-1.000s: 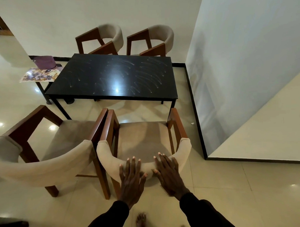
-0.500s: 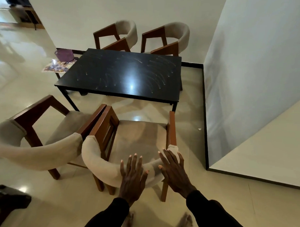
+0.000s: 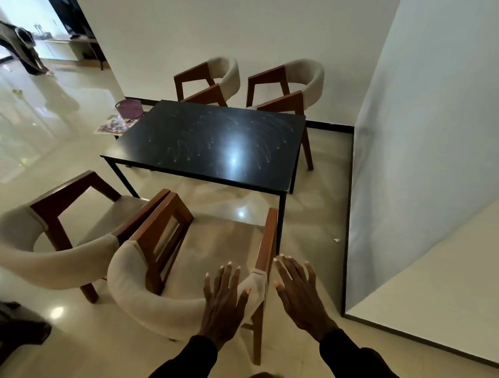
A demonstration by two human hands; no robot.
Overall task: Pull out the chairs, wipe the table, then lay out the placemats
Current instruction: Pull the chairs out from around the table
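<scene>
A black table with wipe streaks stands in the middle. A wood-and-beige chair sits pulled back from its near side, touching a second chair on the left. My left hand lies flat with straight fingers on the near chair's padded backrest. My right hand hovers with spread fingers just right of that backrest, off the chair. Two more chairs stand at the table's far side. A patterned placemat lies on a low stand by the table's far left corner.
A purple basket sits next to the placemat. A white wall juts out close on the right. Glossy floor spreads to the left, where another person bends over far back. Something dark lies at lower left.
The near chair has swung and shifted left against the other chair. My right hand has come off the backrest; my left still rests on it. The view has turned right.
</scene>
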